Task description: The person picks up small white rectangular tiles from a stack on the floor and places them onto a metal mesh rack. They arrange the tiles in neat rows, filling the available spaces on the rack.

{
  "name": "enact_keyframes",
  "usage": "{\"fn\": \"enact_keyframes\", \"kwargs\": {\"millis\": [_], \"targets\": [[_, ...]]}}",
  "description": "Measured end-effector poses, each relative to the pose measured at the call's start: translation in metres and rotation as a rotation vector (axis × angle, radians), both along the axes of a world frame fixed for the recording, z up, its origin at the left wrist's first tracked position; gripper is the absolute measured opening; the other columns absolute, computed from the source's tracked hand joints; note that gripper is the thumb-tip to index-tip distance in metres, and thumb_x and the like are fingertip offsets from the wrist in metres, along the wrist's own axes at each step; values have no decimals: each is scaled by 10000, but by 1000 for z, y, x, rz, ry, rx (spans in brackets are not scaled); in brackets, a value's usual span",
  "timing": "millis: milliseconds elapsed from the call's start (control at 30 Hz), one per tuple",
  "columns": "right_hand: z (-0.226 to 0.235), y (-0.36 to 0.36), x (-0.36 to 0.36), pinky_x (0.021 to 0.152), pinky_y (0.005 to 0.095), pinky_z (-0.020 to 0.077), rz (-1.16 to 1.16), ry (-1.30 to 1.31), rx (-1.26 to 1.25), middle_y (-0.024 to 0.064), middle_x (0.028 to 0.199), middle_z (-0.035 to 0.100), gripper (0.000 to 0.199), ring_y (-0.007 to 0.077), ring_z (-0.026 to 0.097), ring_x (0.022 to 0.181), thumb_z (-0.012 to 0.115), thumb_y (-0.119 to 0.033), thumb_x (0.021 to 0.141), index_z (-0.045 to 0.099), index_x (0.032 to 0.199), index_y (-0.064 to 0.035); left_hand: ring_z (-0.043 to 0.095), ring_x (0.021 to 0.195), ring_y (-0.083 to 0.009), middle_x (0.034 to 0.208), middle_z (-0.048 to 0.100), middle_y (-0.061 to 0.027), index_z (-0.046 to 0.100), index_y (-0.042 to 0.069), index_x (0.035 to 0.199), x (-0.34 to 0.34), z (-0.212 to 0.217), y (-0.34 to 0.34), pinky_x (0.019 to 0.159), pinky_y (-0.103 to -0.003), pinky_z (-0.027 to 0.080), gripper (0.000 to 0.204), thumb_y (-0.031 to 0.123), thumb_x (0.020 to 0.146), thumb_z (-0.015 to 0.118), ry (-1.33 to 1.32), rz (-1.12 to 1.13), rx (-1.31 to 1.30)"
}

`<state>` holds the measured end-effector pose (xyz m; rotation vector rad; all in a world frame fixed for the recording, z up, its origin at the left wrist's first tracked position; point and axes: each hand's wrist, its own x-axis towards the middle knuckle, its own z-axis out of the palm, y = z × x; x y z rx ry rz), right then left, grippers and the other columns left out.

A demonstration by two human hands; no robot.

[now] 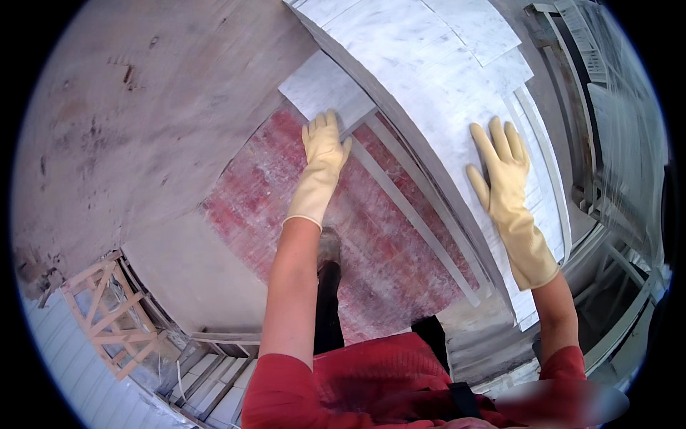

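My left hand [323,150], in a cream rubber glove, is at the near corner of a white-grey marble tile [325,86]. Its fingertips lie over the tile's edge and the thumb sits beside the corner, apparently gripping it; the underside is hidden. That tile lies low, against the side of a long stack of white marble slabs [421,93]. On top of the stack, toward its right side, my right hand [506,168] is spread flat in a matching glove, holding nothing. Its fingers point away from me.
A dusty red mat [264,179] covers the floor under me, my shoe [329,247] on it. Thin pale strips [414,207] run along the stack's foot. A wooden crate frame [107,314] stands lower left. Plastic-wrapped material [622,129] is at the far right.
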<state>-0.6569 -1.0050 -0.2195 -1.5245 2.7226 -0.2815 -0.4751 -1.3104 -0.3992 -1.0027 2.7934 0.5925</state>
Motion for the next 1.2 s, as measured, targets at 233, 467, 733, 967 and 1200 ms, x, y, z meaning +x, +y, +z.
{"fn": "enact_keyframes", "kwargs": {"millis": [233,467,733,967,1200], "targets": [[-6,5,1,1247,645,335,-17,-39,51,304,1621,529,747,584,466,1477,806,-285,874,618,1579,-120,623,1307,-367,1366,644,-182,488,56,1570,-22,-44,-3,1166,-528,445,921,290,806,945,-97,18,-93],[-6,3,0,1238,649,341,7,-26,63,322,1611,529,745,587,476,1463,800,-306,874,626,1570,-107,654,1273,-362,1336,675,-164,458,62,1607,-13,-60,13,1147,-545,462,976,366,813,939,-210,-42,-178],[-2,3,-4,1260,629,331,4,-50,83,338,1631,516,733,584,460,1491,759,-298,890,623,1570,-59,637,1309,-364,1472,598,-139,314,181,1732,-61,-34,4,1132,-513,474,1140,430,816,947,-360,-137,-163],[-1,-4,-8,1135,632,421,58,-26,-3,320,1511,583,720,564,534,1334,805,-356,832,679,1476,-60,678,1289,-384,1424,645,-152,240,177,1750,-75,-34,9,1063,-520,550,1215,334,796,974,-490,32,19],[7,-1,-9,1077,608,456,48,-28,-59,285,1465,598,703,534,550,1270,826,-300,815,669,1465,-83,673,1347,-436,1448,663,-275,360,51,1658,11,-20,103,1129,-510,579,1184,242,698,1024,-242,554,499]]}}
